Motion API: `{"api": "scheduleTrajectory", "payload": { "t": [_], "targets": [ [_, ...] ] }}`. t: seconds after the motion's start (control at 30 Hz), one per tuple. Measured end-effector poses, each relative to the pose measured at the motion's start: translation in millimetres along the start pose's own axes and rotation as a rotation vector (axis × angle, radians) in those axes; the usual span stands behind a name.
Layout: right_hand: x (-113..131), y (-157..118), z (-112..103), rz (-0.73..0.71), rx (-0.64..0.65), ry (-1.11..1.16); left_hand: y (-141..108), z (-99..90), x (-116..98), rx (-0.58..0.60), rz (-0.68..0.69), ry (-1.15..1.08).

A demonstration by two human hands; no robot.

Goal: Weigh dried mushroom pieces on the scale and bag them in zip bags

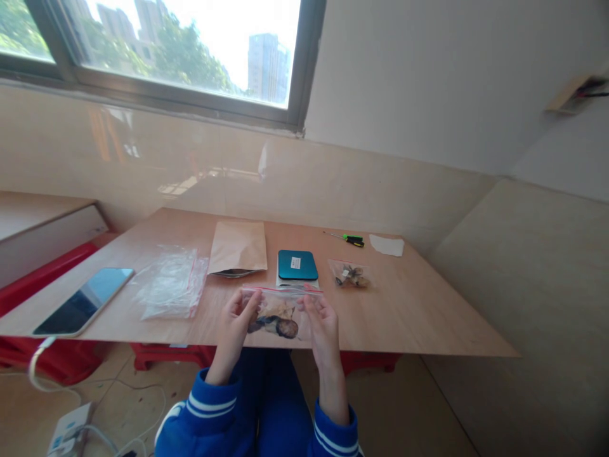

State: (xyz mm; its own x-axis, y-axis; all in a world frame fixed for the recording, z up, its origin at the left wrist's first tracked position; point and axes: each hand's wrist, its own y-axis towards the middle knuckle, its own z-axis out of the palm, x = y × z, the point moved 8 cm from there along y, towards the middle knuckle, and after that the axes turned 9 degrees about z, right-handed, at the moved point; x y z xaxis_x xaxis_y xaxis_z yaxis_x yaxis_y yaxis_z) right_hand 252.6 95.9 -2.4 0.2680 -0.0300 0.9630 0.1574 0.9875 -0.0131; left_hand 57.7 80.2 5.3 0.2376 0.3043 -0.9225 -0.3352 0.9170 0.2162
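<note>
Between my two hands is a clear zip bag (276,309) with a red seal strip along its top and brown, dried-mushroom-like pieces inside. My left hand (238,320) pinches its upper left corner, thumb in front. At the upper right corner my right hand (320,320) grips it the same way. The bag hangs over the near edge of the table. Just beyond it lies a teal pocket scale (297,265) with a white label, its lower edge close to the bag's top. A second filled zip bag (353,275) lies to the right.
A brown kraft pouch (238,246) lies behind my left hand, beside a pile of clear bags (167,284). A phone (85,301) with a cable lies at the left edge. Toward the back right are screwdrivers (349,239) and a white paper piece (387,245).
</note>
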Motion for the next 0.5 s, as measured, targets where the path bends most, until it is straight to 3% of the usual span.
{"api": "scheduleTrajectory", "payload": {
  "t": [0.5],
  "targets": [
    [3.2, -3.9, -8.9, -0.050, -0.147, -0.042, -4.4, -3.9, -1.3, -0.024, 0.060, 0.068]
  ]
}}
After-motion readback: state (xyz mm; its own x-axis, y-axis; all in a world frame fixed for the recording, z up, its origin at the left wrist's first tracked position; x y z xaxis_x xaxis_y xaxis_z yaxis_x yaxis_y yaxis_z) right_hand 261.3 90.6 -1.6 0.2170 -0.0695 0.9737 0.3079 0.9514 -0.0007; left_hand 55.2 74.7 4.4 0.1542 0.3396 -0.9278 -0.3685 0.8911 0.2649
